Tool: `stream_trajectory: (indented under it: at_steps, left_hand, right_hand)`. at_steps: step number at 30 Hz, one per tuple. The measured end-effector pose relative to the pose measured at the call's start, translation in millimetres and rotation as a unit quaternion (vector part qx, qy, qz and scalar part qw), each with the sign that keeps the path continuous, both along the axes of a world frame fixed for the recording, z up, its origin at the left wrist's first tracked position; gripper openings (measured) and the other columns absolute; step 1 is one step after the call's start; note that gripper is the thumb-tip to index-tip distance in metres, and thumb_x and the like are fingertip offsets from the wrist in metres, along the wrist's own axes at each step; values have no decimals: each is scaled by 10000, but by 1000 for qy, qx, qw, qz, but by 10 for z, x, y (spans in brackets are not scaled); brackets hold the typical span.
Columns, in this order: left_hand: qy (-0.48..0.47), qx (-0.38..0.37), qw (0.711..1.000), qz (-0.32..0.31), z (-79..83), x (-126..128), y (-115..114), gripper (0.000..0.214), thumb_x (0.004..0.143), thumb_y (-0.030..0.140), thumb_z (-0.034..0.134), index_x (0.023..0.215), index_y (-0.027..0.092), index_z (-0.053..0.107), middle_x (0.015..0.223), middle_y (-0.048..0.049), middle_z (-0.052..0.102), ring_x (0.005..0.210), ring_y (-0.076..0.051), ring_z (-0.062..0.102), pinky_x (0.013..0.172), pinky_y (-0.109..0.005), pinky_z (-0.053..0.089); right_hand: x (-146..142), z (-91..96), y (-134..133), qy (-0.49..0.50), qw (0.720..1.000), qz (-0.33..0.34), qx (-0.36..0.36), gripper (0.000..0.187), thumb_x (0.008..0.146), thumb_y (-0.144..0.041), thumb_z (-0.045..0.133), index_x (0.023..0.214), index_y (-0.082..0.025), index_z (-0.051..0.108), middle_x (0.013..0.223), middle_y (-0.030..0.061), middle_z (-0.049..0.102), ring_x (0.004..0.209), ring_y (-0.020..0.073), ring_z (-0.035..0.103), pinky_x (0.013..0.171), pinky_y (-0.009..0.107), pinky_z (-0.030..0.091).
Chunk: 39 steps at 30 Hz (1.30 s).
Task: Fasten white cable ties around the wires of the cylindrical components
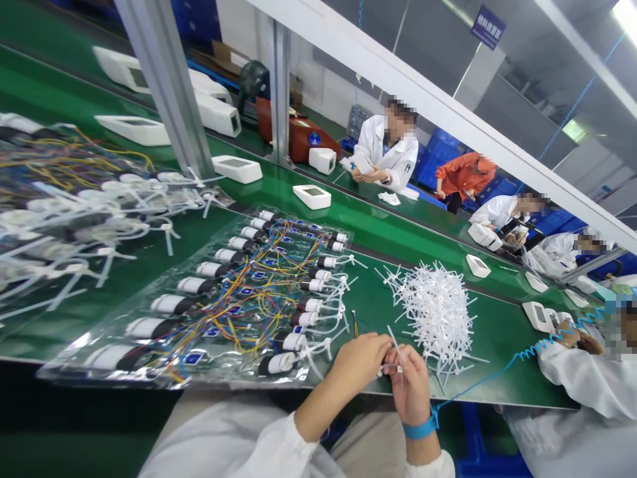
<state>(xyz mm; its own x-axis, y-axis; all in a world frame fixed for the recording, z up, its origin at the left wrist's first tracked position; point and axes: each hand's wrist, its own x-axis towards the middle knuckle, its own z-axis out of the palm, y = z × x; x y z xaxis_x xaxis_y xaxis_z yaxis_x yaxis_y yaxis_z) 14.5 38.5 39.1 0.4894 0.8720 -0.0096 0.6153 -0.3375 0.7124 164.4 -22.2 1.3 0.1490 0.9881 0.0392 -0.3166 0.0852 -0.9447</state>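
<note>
My left hand (pixel 362 362) is closed, fingertips meeting those of my right hand over the front edge of the bench. My right hand (pixel 412 384) pinches a thin white cable tie (pixel 392 334), whose strip sticks up between the two hands. What sits inside my left fingers is mostly hidden. A short bundle of coloured wires with a small connector (pixel 355 324) rises just behind my left hand. Close by on the right lies a heap of white cable ties (pixel 438 312). To the left, white-and-black cylindrical parts (pixel 172 305) with coloured wires lie in rows on a clear plastic tray (pixel 89 335).
More wired parts with cable ties (pixel 74 226) are piled at far left. Behind runs a green conveyor (pixel 279 186) carrying white devices (pixel 312 196). A metal post (pixel 164 79) stands there. A blue coiled cord (pixel 527 350) reaches my right wristband (pixel 421 428). Several co-workers sit opposite; one is at right.
</note>
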Motion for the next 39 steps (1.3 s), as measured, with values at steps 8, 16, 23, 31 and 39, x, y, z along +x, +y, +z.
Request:
stream_trajectory:
  at_steps: [8, 16, 23, 31, 39]
  left_hand:
    - [-32, -75, 995, 50, -7, -41, 59, 157, 1045, 179, 593, 937, 217, 700, 915, -70, 817, 951, -267, 784, 804, -315, 470]
    - [-223, -52, 964, 133, -315, -51, 13, 51, 983, 214, 655, 938, 236, 663, 859, -20, 810, 781, -220, 778, 751, -291, 516]
    - [-361, -7, 922, 139, -340, -114, -71, 142, 1015, 313, 608, 1027, 248, 734, 866, -10, 775, 700, -189, 753, 668, -272, 568]
    - [-385, 39, 917, 99, -329, -182, -79, 217, 1048, 253, 596, 1080, 249, 811, 999, -59, 770, 901, -199, 769, 812, -278, 637]
    - [-380, -19, 921, 81, -394, -132, -41, 188, 961, 196, 685, 1075, 246, 825, 1062, -63, 714, 906, -192, 756, 778, -262, 644]
  right_hand:
    - [206, 64, 4, -183, 983, 12, 27, 312, 961, -480, 843, 801, -230, 748, 916, 50, 714, 886, 230, 652, 831, 345, 521]
    - [233, 92, 105, -234, 972, -18, 6, 411, 985, -588, 770, 795, -224, 748, 1027, 72, 722, 915, 246, 678, 837, 355, 548]
    - [73, 46, 201, -170, 985, -13, -18, 334, 1006, -560, 758, 973, -234, 820, 1060, 67, 738, 882, 240, 706, 843, 361, 584]
    - [43, -28, 217, -103, 994, -23, -38, 300, 964, -535, 810, 990, -239, 847, 1111, 93, 774, 964, 274, 718, 863, 386, 601]
    - [48, 11, 187, -72, 996, -42, -23, 279, 913, -496, 876, 835, -233, 820, 978, 57, 756, 868, 220, 669, 806, 328, 556]
